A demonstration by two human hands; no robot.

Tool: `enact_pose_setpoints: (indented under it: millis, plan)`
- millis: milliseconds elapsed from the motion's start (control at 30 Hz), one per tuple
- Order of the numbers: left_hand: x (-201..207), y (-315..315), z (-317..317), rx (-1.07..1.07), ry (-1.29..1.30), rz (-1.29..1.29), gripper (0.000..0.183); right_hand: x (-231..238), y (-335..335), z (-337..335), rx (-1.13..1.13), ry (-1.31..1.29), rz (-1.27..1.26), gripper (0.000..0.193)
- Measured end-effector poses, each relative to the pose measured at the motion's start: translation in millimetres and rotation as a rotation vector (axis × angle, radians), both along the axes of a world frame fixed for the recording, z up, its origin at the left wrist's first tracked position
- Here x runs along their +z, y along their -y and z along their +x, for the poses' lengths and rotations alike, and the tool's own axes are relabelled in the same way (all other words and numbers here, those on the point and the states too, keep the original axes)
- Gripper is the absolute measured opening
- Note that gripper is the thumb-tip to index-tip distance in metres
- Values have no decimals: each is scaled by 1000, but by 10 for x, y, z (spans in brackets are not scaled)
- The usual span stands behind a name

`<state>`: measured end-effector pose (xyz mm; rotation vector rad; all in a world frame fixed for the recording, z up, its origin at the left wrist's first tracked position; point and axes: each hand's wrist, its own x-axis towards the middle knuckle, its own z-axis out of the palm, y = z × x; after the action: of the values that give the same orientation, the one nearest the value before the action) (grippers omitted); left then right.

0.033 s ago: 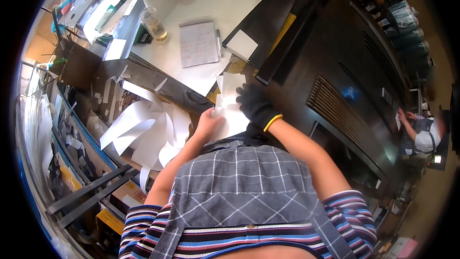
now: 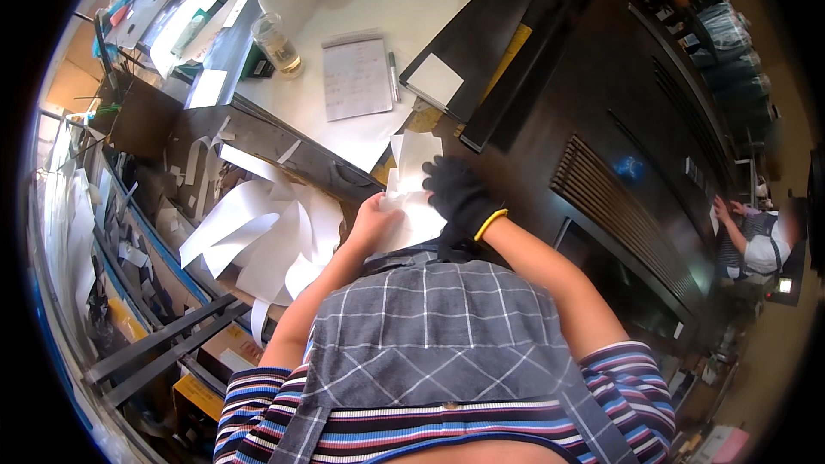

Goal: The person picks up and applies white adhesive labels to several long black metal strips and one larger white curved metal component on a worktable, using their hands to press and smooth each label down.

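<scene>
My bare left hand [image 2: 375, 218] grips the left edge of a white sheet [image 2: 418, 222], which looks like paper or thin card. Its thumb lies along the top of the sheet. Another white piece [image 2: 418, 152] stands out just beyond, with raised, folded-looking edges. My right hand [image 2: 460, 195] wears a black glove with a yellow cuff. It rests over the sheet's right edge, its bent fingers slightly apart. The fingertips point left, and what lies beneath the palm is hidden.
Curled white offcuts [image 2: 262, 223] fill a bin at left. Ahead are a notepad [image 2: 357, 79], pen [image 2: 393, 77] and clear cup of yellowish liquid [image 2: 277, 47]. Dark panels [image 2: 481, 43] and ribbed strips [image 2: 627, 215] lie right. Another person [image 2: 765, 239] works at far right.
My right hand has shifted very slightly right and toward me. My left hand keeps its hold on the white sheet.
</scene>
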<state>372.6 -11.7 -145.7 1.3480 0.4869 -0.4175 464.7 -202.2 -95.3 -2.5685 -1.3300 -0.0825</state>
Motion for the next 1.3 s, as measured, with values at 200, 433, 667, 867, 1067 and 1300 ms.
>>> enact_pose_setpoints:
  millis: [200, 433, 667, 867, 1067, 1300]
  plan:
    - [232, -65, 14, -45, -7, -25, 36, 99, -79, 277, -327, -208, 212, 44]
    - [98, -118, -24, 12, -128, -218, 40, 139, -347, 365, -379, -397, -247, 60]
    - [111, -20, -91, -18, -224, -372, 37, -4, -297, 244, -361, -315, -88, 50]
    - [398, 24, 22, -156, -160, -148, 37, -296, -536, 671, -512, -466, -285, 51]
    - [-191, -156, 99, -234, -269, -178, 35, -5, -424, 400, -560, -402, -78, 23]
    - [-141, 21, 90, -369, -324, -51, 33, -356, -346, 37, -598, -300, -99, 20]
